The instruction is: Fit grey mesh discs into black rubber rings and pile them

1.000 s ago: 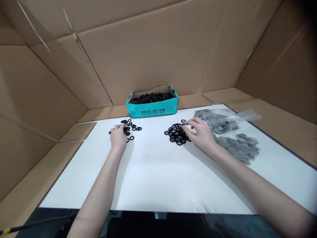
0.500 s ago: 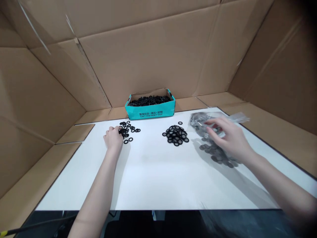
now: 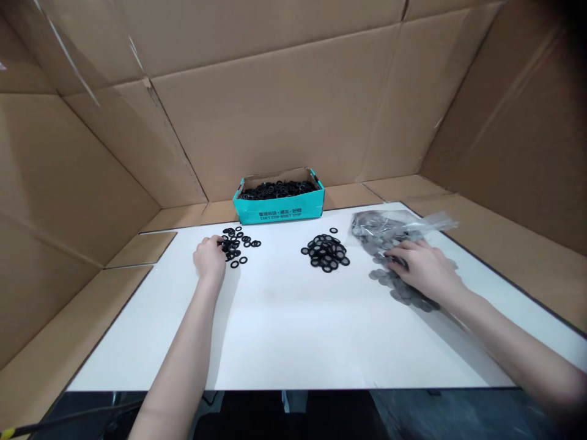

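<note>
My left hand rests on the white tabletop with its fingers curled at the edge of a small scatter of black rings. It seems to pinch one ring, though the fingertips are mostly hidden. My right hand lies palm down on a spread of grey discs, fingers bent and pressing among them. What it holds, if anything, is hidden. A denser pile of black rings with mesh centres sits between the two hands, untouched.
A teal cardboard box full of black rings stands at the back of the table. A clear plastic bag with more grey discs lies behind my right hand. Brown cardboard walls enclose the table on three sides.
My right hand left the middle pile of rings, moved right and came down onto the grey discs. My left hand stayed at the left scatter of rings.
</note>
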The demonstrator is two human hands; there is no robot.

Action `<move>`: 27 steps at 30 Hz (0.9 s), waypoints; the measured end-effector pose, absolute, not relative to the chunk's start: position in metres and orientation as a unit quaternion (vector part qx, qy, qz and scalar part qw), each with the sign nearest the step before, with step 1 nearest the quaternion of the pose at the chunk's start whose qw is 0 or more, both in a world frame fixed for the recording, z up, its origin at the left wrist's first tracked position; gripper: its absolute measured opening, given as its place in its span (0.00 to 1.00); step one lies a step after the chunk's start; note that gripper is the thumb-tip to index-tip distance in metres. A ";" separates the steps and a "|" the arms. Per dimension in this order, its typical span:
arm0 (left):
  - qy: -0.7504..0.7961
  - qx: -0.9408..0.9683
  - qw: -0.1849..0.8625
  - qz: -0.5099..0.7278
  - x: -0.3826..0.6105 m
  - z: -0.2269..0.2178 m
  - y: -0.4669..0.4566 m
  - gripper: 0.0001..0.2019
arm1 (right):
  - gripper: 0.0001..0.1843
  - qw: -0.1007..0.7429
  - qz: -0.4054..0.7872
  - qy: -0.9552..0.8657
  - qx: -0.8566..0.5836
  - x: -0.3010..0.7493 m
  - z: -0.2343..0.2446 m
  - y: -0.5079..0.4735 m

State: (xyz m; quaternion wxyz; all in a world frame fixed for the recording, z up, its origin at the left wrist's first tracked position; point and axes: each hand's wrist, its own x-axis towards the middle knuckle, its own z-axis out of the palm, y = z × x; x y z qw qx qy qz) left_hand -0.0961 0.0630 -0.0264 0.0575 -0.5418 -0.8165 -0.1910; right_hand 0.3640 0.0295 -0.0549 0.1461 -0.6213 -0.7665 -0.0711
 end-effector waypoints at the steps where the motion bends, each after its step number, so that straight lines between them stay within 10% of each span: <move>1: -0.817 -0.538 0.058 -0.200 -0.096 -0.026 0.063 0.16 | 0.10 0.147 -0.069 -0.761 -0.628 0.363 -0.055 0.030; 27: -0.724 -0.529 -0.016 -0.443 -0.086 -0.023 0.065 0.10 | 0.09 0.312 -0.044 -0.687 -0.655 0.348 -0.023 0.017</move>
